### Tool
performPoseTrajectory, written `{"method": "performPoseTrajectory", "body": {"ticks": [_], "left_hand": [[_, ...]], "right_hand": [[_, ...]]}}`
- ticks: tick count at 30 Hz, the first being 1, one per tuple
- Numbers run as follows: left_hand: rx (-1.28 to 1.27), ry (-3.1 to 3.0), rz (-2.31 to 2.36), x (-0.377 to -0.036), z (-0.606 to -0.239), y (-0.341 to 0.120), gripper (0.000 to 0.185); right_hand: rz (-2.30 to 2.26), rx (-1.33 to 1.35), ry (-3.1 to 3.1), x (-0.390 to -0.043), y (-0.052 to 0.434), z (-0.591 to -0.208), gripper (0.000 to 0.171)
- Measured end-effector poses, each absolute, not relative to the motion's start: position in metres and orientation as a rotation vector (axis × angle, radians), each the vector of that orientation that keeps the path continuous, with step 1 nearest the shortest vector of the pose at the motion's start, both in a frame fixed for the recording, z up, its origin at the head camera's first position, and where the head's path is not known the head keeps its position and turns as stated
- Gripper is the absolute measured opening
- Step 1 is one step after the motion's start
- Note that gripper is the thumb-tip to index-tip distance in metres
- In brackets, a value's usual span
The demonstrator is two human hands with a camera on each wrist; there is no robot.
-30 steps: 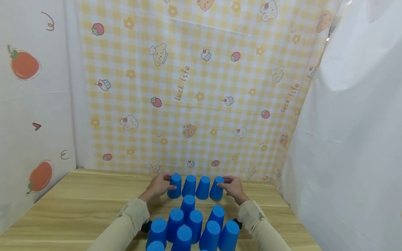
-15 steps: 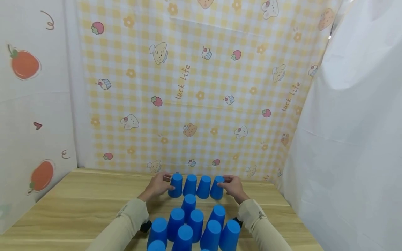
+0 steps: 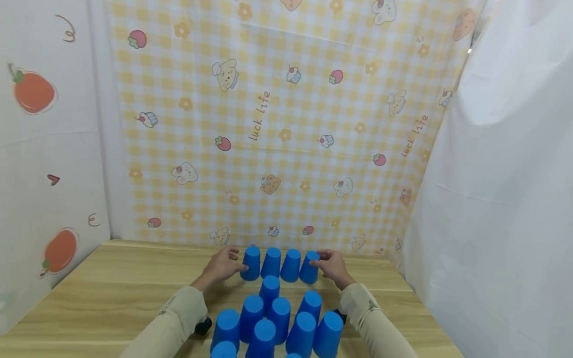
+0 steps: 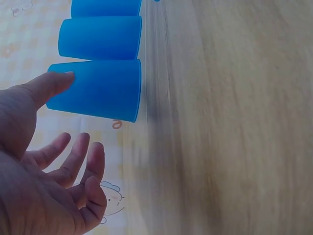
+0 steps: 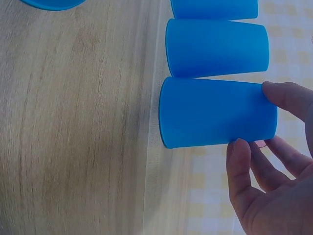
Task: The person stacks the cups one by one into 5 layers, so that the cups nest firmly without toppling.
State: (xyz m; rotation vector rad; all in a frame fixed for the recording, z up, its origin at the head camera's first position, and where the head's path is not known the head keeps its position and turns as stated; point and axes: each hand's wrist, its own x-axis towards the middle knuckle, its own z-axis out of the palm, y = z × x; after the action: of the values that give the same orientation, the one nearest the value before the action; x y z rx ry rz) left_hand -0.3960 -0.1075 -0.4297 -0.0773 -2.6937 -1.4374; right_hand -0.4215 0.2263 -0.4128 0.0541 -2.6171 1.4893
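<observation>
The left hand (image 3: 222, 266) rests open, thumb touching the leftmost upturned blue plastic cup (image 3: 251, 263) at the row's nine o'clock end. The right hand (image 3: 330, 267) pinches the rightmost blue plastic cup (image 3: 309, 267) at three o'clock. Squaring the row on the wooden desk (image 3: 112, 288) probably wants light, even pressure from both ends.

Four upturned cups in a row at the table's (image 3: 112, 278) far edge, w/ the backdrop cloth (image 3: 286, 149) right behind. Left hand (image 3: 222, 267) sits at the row's left end, thumb touching the end cup (image 3: 251, 263), fingers spread beside it. Right hand (image 3: 330, 267) holds the opposite end cup (image 3: 309, 267), thumb and fingertips on its top end. Two middle cups (image 3: 280, 263) stand between the hands, touching neighbours. Nearer the person, behind both grips, a cluster of more cups (image 3: 277, 320) sits between the forearms. Side curtain (image 3: 501, 199) hangs right of the right hand.
</observation>
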Motion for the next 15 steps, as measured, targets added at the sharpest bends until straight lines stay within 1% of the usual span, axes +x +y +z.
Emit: {"method": "performPoseTrajectory", "body": {"ticks": [7,15], "left_hand": [[-0.091,-2.701,-1.408,-0.386,-0.424,-0.108,0.065],[-0.089,-2.702,-1.409,-0.374,-0.416,-0.108,0.061]], "right_hand": [[1.502,0.051,-2.607,-0.422,0.226,-0.414,0.049],[1.523,0.116,-2.608,-0.421,0.23,-0.418,0.052]]}}
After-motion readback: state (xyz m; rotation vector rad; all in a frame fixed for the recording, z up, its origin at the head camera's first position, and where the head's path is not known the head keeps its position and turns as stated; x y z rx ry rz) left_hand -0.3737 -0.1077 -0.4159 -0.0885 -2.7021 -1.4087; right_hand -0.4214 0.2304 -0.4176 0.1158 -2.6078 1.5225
